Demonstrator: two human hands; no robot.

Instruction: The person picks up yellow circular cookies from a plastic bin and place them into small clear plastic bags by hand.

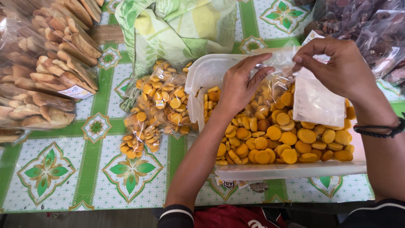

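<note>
Nearest to the camera, both forearms reach forward from dark sleeves over the counter (63, 185), which has a green and white patterned cover. Below them stands a clear plastic tub (291, 169), full of round orange-yellow biscuits (274, 139) almost to its rim. Left hand (239, 86) pinches the mouth of a small clear bag (314, 101) with its fingertips; right hand (337, 63) pinches the same mouth from the other side, and the bag hangs above the biscuits. I judge this bag is not yet filled, because it looks flat and empty. Left of the tub, three or so packed bags of biscuits (158, 105) lie already finished, touching each other, so much work is left, judging by the full tub. Free room is small: only the near-left part of the counter is bare. Farther away, packs of long brown biscuits (46, 67), a green cloth bag (173, 29) and dark packs (367, 25) close the edges.
</note>
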